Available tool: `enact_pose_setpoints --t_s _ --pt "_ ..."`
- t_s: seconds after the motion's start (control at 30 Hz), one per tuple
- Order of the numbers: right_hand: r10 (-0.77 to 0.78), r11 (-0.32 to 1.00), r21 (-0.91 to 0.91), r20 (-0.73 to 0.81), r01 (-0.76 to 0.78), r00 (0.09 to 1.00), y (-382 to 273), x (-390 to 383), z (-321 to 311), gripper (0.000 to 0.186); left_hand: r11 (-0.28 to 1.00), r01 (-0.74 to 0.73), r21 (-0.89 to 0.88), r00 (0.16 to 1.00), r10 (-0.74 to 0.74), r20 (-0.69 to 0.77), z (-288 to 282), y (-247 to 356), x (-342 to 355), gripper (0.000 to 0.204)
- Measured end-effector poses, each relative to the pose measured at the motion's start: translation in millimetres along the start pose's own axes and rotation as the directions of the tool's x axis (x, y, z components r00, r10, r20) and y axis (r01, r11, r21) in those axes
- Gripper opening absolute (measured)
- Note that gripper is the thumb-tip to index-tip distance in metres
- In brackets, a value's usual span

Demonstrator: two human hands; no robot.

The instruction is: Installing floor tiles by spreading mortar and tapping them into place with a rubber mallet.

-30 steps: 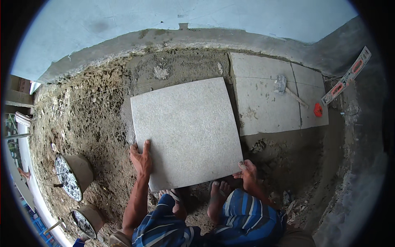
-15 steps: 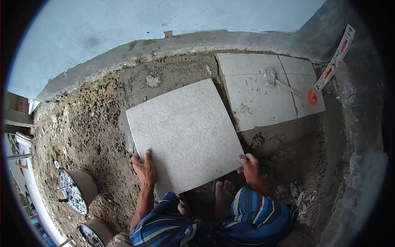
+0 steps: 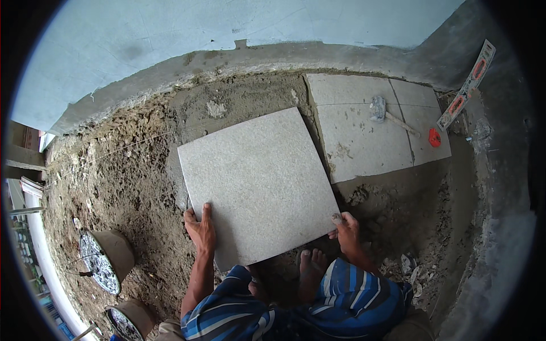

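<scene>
Between my hands is a large square floor tile (image 3: 259, 182), light grey and speckled, turned askew to the laid tiles. My left hand (image 3: 201, 228) grips its left edge, thumb on the top face and fingers at the side. At the right near corner, my right hand (image 3: 345, 230) pinches the edge with the thumb on top; its other fingers are partly under the tile. Wet grey mortar (image 3: 236, 96) shows beyond the far edge. Alongside on the right lie laid tiles (image 3: 355, 139) with smears of mortar. My bare feet (image 3: 311, 267) are just below the near edge.
A mallet (image 3: 377, 108) and a red tape measure or line reel (image 3: 434, 137) rest on the laid tiles. A spirit level (image 3: 466, 85) leans by the right wall. Two buckets (image 3: 116, 253) stand left on rough soil (image 3: 122, 182). A string (image 3: 122, 150) crosses the soil toward the mortar.
The view has shifted slightly. My hands keep the same hold on the tile, and its place beside the laid tiles looks nearly unchanged.
</scene>
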State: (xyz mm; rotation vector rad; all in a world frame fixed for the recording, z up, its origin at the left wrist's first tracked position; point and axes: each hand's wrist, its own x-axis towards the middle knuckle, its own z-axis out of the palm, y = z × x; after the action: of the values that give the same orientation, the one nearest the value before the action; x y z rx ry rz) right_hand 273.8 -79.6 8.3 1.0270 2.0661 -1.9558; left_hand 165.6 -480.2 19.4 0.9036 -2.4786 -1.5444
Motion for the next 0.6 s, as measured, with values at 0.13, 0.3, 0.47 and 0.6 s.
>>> enact_pose_setpoints --t_s 0.13,0.3,0.47,0.6 --pt "-0.006 1.0 -0.025 0.001 0.006 1.0 1 -2 0 0.028 0.999 0.008 -0.038 1.0 -0.008 0.002 0 0 -3 0.049" --pt "0.008 1.0 0.003 0.001 -0.008 1.0 1 -3 0 0.026 1.0 0.017 -0.022 1.0 -0.017 0.012 1 0 0 0.048" --pt "0.005 1.0 0.006 -0.001 -0.005 1.0 -1 0 2 0.024 0.999 0.032 0.004 0.999 -0.032 0.007 3 -4 5 0.048" --pt "0.006 1.0 -0.008 -0.01 -0.006 1.0 -3 3 3 0.025 1.0 -0.002 -0.015 1.0 0.002 0.013 6 -7 10 0.049"
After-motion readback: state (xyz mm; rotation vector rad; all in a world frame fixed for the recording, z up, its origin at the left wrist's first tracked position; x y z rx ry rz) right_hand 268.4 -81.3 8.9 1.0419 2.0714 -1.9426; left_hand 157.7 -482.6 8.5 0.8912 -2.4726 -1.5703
